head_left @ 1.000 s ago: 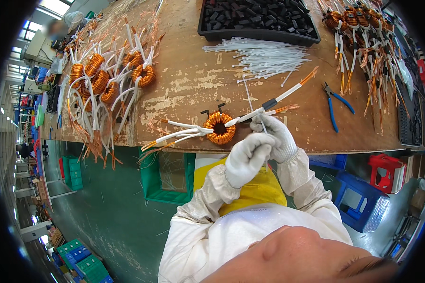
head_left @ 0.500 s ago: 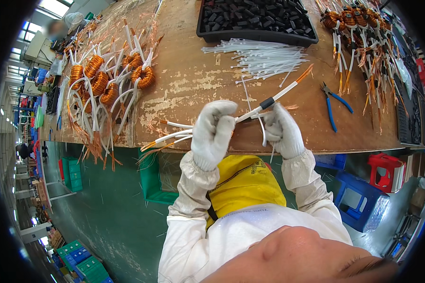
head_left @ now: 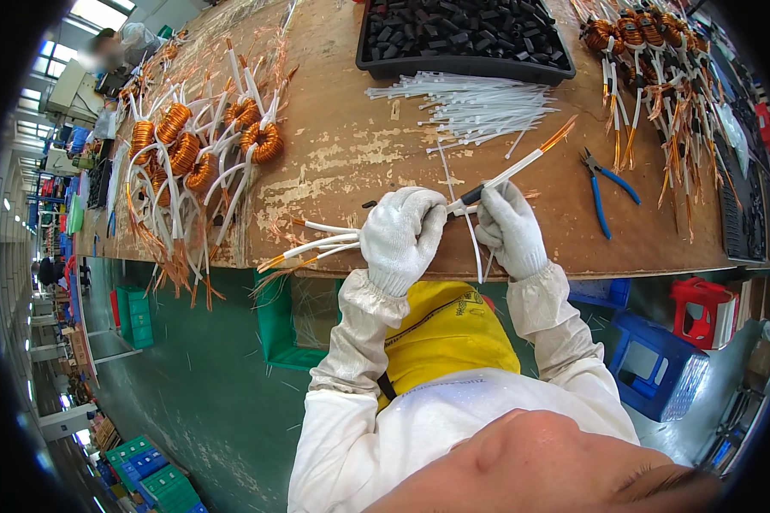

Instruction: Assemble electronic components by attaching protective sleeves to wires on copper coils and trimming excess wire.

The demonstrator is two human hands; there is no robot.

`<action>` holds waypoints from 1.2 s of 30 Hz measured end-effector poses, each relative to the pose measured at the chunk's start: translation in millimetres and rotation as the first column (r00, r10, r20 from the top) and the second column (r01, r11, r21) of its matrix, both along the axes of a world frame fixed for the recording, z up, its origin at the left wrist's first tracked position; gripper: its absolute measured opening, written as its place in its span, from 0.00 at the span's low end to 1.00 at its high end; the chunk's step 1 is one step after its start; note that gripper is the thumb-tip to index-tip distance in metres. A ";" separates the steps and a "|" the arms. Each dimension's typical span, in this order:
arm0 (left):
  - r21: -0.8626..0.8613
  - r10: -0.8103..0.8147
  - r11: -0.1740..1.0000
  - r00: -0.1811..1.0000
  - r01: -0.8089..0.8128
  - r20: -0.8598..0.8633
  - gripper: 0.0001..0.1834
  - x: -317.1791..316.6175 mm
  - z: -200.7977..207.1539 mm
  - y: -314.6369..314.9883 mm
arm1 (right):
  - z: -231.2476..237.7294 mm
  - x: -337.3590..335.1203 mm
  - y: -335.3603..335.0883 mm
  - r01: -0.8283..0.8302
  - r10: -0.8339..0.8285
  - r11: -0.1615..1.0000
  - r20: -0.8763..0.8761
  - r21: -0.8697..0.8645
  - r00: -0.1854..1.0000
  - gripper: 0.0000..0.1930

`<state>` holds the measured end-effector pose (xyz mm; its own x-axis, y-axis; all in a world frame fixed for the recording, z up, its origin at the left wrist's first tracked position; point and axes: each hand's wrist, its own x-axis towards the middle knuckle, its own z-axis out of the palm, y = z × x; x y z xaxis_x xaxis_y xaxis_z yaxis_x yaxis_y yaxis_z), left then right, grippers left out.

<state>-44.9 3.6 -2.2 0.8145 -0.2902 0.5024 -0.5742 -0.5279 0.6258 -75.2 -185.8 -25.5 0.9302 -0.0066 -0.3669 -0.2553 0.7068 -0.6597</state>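
Both hands are in white gloves, working close together over the near edge of the worn wooden table (head_left: 650,244). The left hand (head_left: 405,232) is curled nearly closed, its thumb and fingertips drawn together on a white wire (head_left: 522,166). The right hand (head_left: 512,224) pinches that same wire a little further along, with thumb and forefinger at the far end of a black sleeve (head_left: 468,200). So the sleeve sits in the narrow gap between the two hands, and the wire slants up and away past the right one to a coppery orange tip. What lies under the left palm I can't see.

From just below the sleeve a white plastic tie (head_left: 476,252) hangs down between the hands; whether it goes all the way round the wire, I can't make out. More white wire ends (head_left: 321,250) fan out to the left of the left hand, tipped with orange and frayed copper.

Straight beyond the hands is a heap of white ties (head_left: 479,109), and behind that a black tray (head_left: 470,68) full of small black pieces (head_left: 462,34). Blue-handled pliers (head_left: 600,203) lie to the right of the right hand. Copper coils (head_left: 180,154) are piled well off to the left of the hands, with another bunch of coils (head_left: 635,34) away to their far right.
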 end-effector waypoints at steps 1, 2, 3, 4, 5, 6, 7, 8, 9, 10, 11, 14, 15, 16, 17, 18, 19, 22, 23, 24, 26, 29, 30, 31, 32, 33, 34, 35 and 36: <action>0.015 0.008 1.000 1.000 -0.008 0.003 0.05 -0.3 -0.2 -0.5 | 0.1 0.4 0.5 -0.026 0.026 0.998 -0.004 -0.050 1.000 0.08; 0.017 0.007 1.000 1.000 -0.008 0.005 0.05 -0.5 0.0 -0.2 | 0.7 0.5 1.3 -0.053 0.052 0.994 -0.008 -0.099 0.999 0.08; 0.015 0.006 1.000 1.000 -0.006 -0.013 0.05 -0.6 0.3 0.0 | 3.2 -0.8 1.2 -0.052 0.052 0.994 -0.006 -0.098 0.999 0.08; 0.013 0.005 1.000 1.000 -0.004 -0.031 0.05 -1.0 1.0 0.1 | 7.9 -3.3 1.0 -0.086 0.081 0.986 -0.037 -0.142 0.996 0.08; 0.015 0.003 1.000 1.000 -0.002 -0.028 0.05 -0.5 2.1 0.8 | 12.4 -5.6 1.1 -0.118 0.107 0.976 -0.069 -0.185 0.992 0.09; 0.010 -0.007 1.000 0.998 0.008 -0.068 0.06 0.0 3.1 1.6 | 17.2 -9.5 1.5 -0.115 0.104 0.976 -0.067 -0.183 0.992 0.09; 0.004 -0.018 1.000 0.994 0.019 -0.108 0.06 0.6 4.1 2.2 | 22.1 -14.8 2.2 -0.211 0.192 0.908 -0.090 -0.361 0.977 0.10; 0.004 -0.018 1.000 0.994 0.019 -0.107 0.06 -0.6 7.2 1.5 | 24.4 -20.6 2.4 -0.301 0.274 0.798 -0.131 -0.522 0.953 0.11; -0.048 -0.051 0.998 0.987 0.044 -0.154 0.08 -1.8 13.0 0.1 | 23.4 -26.0 2.9 -0.300 0.273 0.798 -0.131 -0.523 0.953 0.11; -0.102 -0.087 0.992 0.976 0.068 -0.199 0.09 -2.7 18.4 -1.6 | 21.4 -31.1 3.4 -0.228 0.261 0.718 -0.049 -0.658 0.964 0.12; -0.104 -0.089 0.992 0.976 0.069 -0.200 0.09 -3.2 21.9 -3.8 | 20.5 -34.7 3.3 -0.142 0.262 0.619 0.032 -0.772 0.965 0.13; -0.085 -0.197 0.978 0.976 0.189 -0.096 0.10 -5.5 32.3 -17.6 | 30.2 -39.4 -2.7 -0.184 0.355 0.593 0.049 -0.784 0.934 0.14; -0.086 -0.201 0.977 0.975 0.193 -0.094 0.10 -4.5 32.7 -21.8 | 30.4 -40.3 -3.4 -0.132 0.377 0.578 0.120 -0.805 0.919 0.14; -0.055 -0.267 0.963 0.960 0.264 -0.079 0.10 -2.0 32.8 -25.5 | 32.7 -41.2 -5.0 -0.129 0.374 0.578 0.121 -0.806 0.919 0.14; -0.021 -0.330 0.944 0.942 0.329 -0.065 0.10 -0.5 34.0 -28.1 | 37.6 -41.9 -7.1 -0.171 0.391 0.563 0.078 -0.808 0.917 0.14; -0.012 -0.314 0.949 0.949 0.314 -0.034 0.09 -0.3 35.3 -30.2 | 40.4 -42.5 -8.7 -0.214 0.407 0.548 0.035 -0.809 0.913 0.14; -0.011 -0.313 0.950 0.949 0.313 -0.032 0.09 1.1 36.4 -30.0 | 40.2 -44.1 -9.1 -0.212 0.408 0.548 0.037 -0.809 0.912 0.14; 0.019 -0.259 0.966 0.966 0.259 -0.024 0.08 7.5 37.6 -28.6 | 32.4 -50.0 -13.5 -0.050 0.291 0.571 0.145 -0.820 0.946 0.13; 0.016 -0.268 0.963 0.962 0.269 -0.048 0.07 10.3 36.4 -26.2 | 27.1 -48.9 -18.5 0.041 0.303 0.456 0.198 -0.889 0.932 0.13; 0.012 -0.278 0.960 0.958 0.280 -0.071 0.07 12.8 34.5 -25.0 | 24.0 -47.4 -23.3 0.137 0.320 0.332 0.248 -0.933 0.914 0.12; -0.050 -0.230 0.973 0.968 0.226 -0.100 0.07 16.8 28.2 -30.0 | 28.3 -41.3 -31.8 0.131 0.295 0.262 0.208 -0.956 0.933 0.11; -0.090 -0.141 0.988 0.976 0.127 -0.168 0.09 25.0 15.7 -38.7 | 18.5 -35.5 -47.0 0.142 0.226 0.177 0.180 -0.974 0.957 0.10; -0.026 -0.110 0.994 0.951 0.107 -0.288 0.12 27.4 12.9 -41.7 | 16.6 -34.3 -50.5 0.050 0.178 0.227 0.092 -0.973 0.980 0.11; 0.041 -0.070 0.995 0.913 0.094 -0.401 0.14 29.2 11.5 -43.2 | 16.3 -32.6 -52.4 -0.040 0.135 0.282 -0.001 -0.959 0.991 0.11; 0.150 -0.091 0.974 0.901 0.169 -0.424 0.18 31.5 12.3 -42.1 | 17.0 -31.0 -52.3 -0.031 0.144 0.193 -0.003 -0.981 0.990 0.12; 0.150 -0.093 0.974 0.900 0.172 -0.425 0.18 31.8 14.2 -43.0 | 18.2 -28.0 -50.8 -0.031 0.141 0.193 -0.004 -0.981 0.990 0.12; 0.180 -0.097 0.962 0.874 0.205 -0.476 0.18 31.6 17.9 -44.4 | 19.4 -24.0 -48.7 -0.078 0.127 0.278 -0.044 -0.957 0.991 0.12; 0.209 -0.097 0.948 0.846 0.238 -0.524 0.18 31.4 21.6 -44.6 | 20.7 -20.0 -46.4 -0.120 0.116 0.362 -0.083 -0.924 0.990 0.11; 0.212 -0.095 0.948 0.846 0.238 -0.524 0.18 30.9 18.4 -44.2 | 16.4 -15.9 -44.7 -0.119 0.116 0.365 -0.082 -0.923 0.990 0.11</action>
